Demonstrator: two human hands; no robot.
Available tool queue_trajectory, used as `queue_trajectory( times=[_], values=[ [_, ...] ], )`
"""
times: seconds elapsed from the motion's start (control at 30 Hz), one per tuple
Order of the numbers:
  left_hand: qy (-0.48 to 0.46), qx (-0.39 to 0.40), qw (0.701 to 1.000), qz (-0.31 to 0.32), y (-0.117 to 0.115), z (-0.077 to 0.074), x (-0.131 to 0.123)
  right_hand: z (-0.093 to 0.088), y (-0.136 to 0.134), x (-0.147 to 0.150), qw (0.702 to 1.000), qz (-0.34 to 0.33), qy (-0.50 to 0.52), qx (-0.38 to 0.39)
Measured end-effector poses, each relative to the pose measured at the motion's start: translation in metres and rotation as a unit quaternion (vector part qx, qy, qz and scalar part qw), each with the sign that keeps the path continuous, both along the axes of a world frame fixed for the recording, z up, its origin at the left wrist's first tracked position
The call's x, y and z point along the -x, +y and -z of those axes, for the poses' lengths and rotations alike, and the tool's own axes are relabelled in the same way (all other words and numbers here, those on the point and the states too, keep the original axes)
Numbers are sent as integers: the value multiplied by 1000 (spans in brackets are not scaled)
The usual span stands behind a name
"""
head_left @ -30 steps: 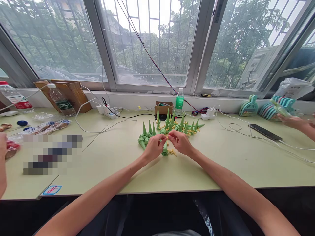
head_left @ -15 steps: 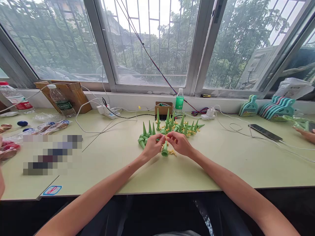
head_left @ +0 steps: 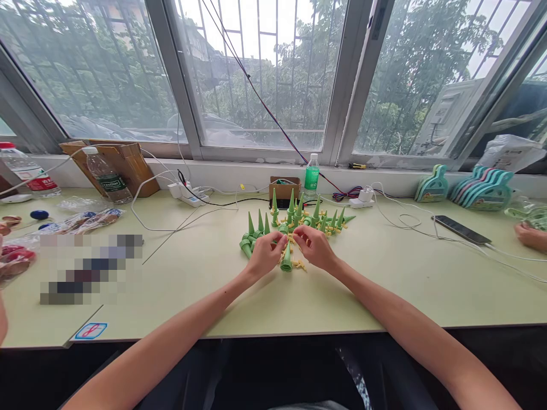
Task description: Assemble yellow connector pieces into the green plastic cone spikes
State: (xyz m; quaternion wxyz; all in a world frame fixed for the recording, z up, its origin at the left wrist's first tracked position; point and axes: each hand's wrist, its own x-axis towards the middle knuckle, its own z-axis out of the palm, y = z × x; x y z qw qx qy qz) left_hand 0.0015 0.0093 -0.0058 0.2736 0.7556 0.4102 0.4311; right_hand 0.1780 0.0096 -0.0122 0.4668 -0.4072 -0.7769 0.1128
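Note:
My left hand (head_left: 265, 254) is closed in a pinch, fingertips beside the upper part of a green plastic spike (head_left: 286, 261) that lies with its open round end towards me. Across a narrow gap, my right hand (head_left: 315, 249) also pinches with thumb and fingers. Whatever either hand holds is too small to make out. Small yellow plastic valves (head_left: 300, 265) are scattered by the lying spike, just below my right hand. Behind both hands stand several pointed green spikes (head_left: 291, 206), many with yellow pieces at their bases. More green spikes (head_left: 246, 246) lie left of my left hand.
A green-labelled bottle (head_left: 311, 174) and a small cardboard box (head_left: 284, 188) stand at the back. White cables cross the table to a power strip (head_left: 194, 197). A phone (head_left: 460, 229) lies right, near another person's hand (head_left: 531, 235). Turquoise plastic items (head_left: 482, 188) stand behind it.
My right hand has shifted slightly right, so the gap between my fingertips is wider. My left hand has barely moved. At the far right, the other person's hand and green item have moved.

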Motion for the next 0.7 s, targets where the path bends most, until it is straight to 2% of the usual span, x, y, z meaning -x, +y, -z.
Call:
queue_trajectory(
  times=[0.23, 0.43, 0.7],
  values=[
    [121, -92, 988, -8, -5, 0, -1, -1, 0, 1, 1000, 7, 7, 0],
    [211, -81, 974, -17, -5, 2, 0, 0, 0, 1, 1000, 0, 12, -8],
    [240, -65, 969, -2, -8, 0, 0, 0, 0, 1, 1000, -3, 11, -2]
  ],
)
